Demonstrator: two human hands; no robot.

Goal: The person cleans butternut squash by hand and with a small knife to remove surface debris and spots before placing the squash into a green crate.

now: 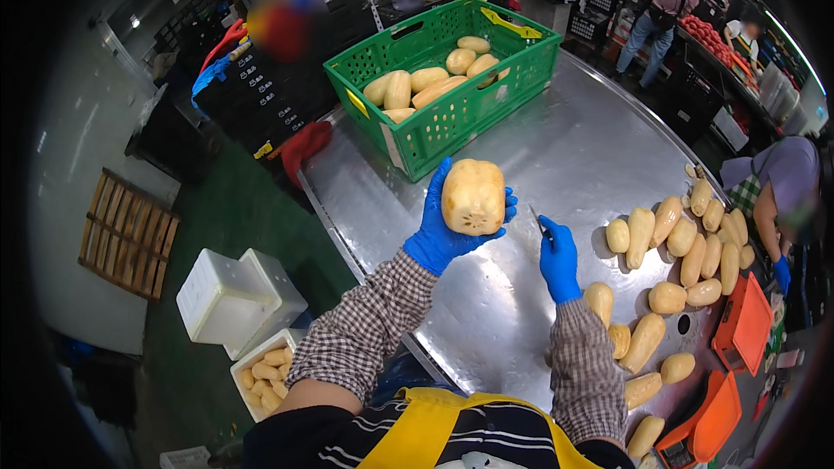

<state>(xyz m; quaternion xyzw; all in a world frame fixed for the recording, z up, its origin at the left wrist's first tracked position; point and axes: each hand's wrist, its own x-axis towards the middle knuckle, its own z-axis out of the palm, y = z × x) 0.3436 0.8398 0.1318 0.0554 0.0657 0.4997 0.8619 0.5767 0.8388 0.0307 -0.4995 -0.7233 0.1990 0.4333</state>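
Observation:
A thick, peeled lotus root segment point(474, 198) rests in my left hand point(438, 228), which wears a blue glove; its cut end with small holes faces me. My right hand point(558, 259), also gloved in blue, grips a small knife point(535, 216) whose blade points up and to the left, apart from the root. Both hands are above a stainless steel table point(482, 299). Beyond them stands a green plastic crate point(417, 137) with several lotus root segments point(397, 90) inside. More peeled segments point(668, 299) lie spread over the table's right side.
Orange-red plastic trays point(746, 326) sit at the right edge, one on a scale point(677, 454). Left of the table are white foam boxes point(225, 296), one holding lotus roots point(268, 378), and a wooden pallet point(129, 234). A co-worker point(772, 189) leans in at the right.

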